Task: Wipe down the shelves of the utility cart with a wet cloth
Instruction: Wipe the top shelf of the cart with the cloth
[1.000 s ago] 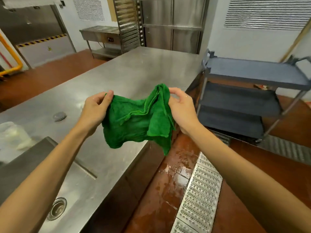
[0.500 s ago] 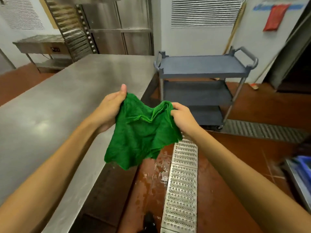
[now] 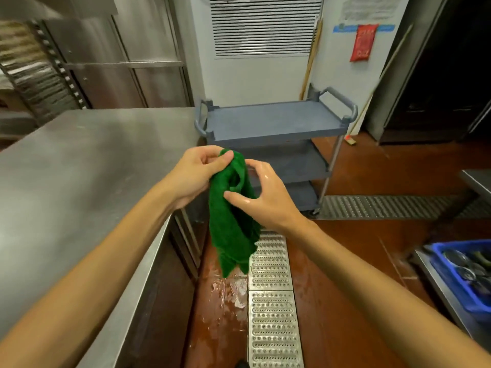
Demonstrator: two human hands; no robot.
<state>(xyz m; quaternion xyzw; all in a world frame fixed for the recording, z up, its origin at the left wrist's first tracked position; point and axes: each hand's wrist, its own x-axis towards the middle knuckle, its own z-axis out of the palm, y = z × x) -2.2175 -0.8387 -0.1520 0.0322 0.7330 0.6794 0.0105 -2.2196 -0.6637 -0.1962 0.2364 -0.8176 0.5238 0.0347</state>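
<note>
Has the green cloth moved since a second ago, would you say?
Yes: from over the steel table's edge, the green cloth has moved rightward, toward the cart.

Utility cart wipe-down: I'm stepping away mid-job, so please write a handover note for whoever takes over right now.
Left hand: pinches the top edge of the green cloth.
Right hand: thumb and curled fingers grip the cloth just below.
The cloth hangs bunched over the floor, between the steel counter and the drain grate.
The grey utility cart stands ahead by the white wall, out of reach.
Done: cloth in hand.
Left: step up to the cart and wipe the top, middle and bottom shelves; none touched yet.
</note>
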